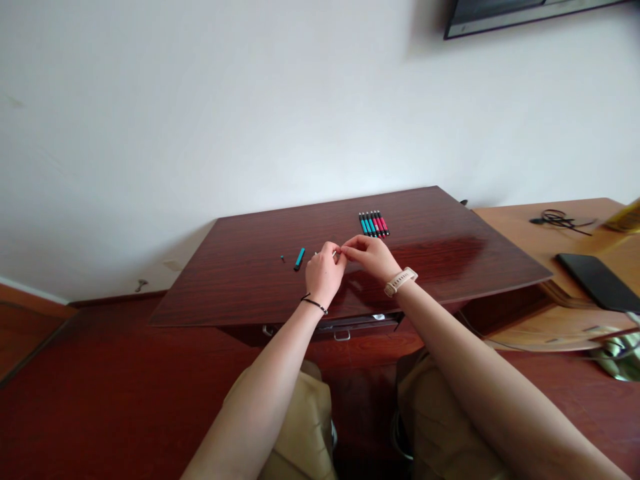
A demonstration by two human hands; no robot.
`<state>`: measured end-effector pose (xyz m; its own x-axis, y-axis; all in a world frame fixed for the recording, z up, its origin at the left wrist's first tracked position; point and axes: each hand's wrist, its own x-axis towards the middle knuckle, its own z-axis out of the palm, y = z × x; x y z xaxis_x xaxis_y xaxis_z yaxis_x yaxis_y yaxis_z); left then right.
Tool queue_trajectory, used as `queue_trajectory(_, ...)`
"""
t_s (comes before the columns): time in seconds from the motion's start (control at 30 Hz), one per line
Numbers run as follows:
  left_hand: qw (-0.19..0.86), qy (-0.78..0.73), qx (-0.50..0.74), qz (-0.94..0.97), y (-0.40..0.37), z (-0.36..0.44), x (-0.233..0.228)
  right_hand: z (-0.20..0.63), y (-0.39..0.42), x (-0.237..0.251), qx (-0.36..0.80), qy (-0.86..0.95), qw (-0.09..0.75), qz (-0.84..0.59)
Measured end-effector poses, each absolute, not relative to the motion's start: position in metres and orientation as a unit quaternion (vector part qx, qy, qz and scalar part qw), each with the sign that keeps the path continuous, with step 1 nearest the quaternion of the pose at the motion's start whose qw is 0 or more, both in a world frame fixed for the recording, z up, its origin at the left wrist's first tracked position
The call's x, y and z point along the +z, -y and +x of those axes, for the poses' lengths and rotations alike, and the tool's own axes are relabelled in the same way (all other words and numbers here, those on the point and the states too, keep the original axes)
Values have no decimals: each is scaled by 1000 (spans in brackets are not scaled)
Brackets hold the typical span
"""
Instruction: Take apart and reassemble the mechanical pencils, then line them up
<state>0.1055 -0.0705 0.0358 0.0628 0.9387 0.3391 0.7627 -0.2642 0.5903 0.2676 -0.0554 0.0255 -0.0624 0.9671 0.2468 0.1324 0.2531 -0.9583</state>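
Fingertips of the left hand and right hand are meeting over the desk, each grip pinching a small part too tiny to identify. A teal barrel and a dark cap are lying just left of the hands. Pens are lying in a row behind, clear of both. A phone is resting well to the right.

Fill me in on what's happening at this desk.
A seated person has both hands together over a dark wooden desk. The left hand and right hand pinch a small slim object between their fingertips; it is too small to identify. A row of teal and red pens lies just beyond the hands. A loose teal pen barrel and a tiny dark piece lie to the left.
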Motion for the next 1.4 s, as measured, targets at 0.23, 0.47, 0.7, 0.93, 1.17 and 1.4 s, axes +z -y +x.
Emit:
queue_trajectory(0.23,162,-582,361,711,73,105,38,274,47,20,386,580,549,-462)
queue_trajectory(0.47,179,-564,373,715,73,101,41,298,34,11,259,643,488,-530)
queue_trajectory(0.7,180,-555,398,708,64,88,35,309,22,-2,170,675,414,-586)
queue_trajectory(0.93,185,-555,401,705,65,87,39,310,17,-10,138,700,372,-594)
queue_trajectory(1.17,180,-557,400,706,66,88,39,308,17,-11,139,692,375,-601)
queue_trajectory(1.4,172,-574,376,707,65,87,42,309,13,-15,132,703,369,-593)
